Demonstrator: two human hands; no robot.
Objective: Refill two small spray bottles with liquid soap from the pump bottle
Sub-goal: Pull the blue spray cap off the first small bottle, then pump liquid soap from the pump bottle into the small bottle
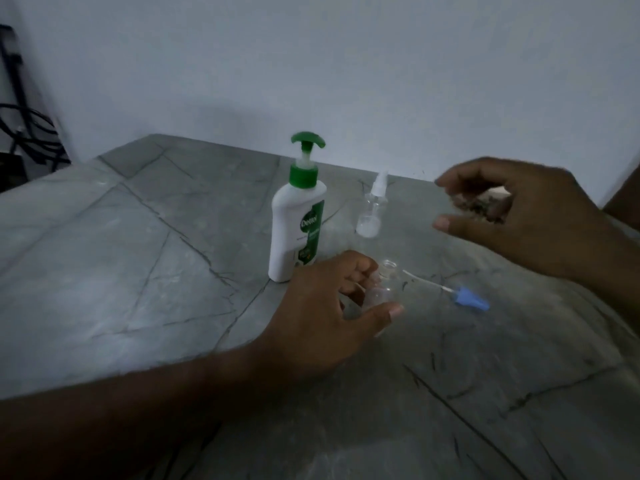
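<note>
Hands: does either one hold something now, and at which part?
The left hand grips the open clear spray bottle around its body. The right hand hovers above the table, fingers curled, holding nothing.

Dim light. Plain pale bluish-white wall [346,64] behind. Grey stone-patterned desk [121,237] with dark crack-like veins, its corner pointing at the wall. Black cables [24,129] hang far left.

The left hand [332,299] covered part of the clear bottle [382,292]. The right hand [519,216] was blurred. Dark cables [24,129] were cut off at the left edge.
</note>
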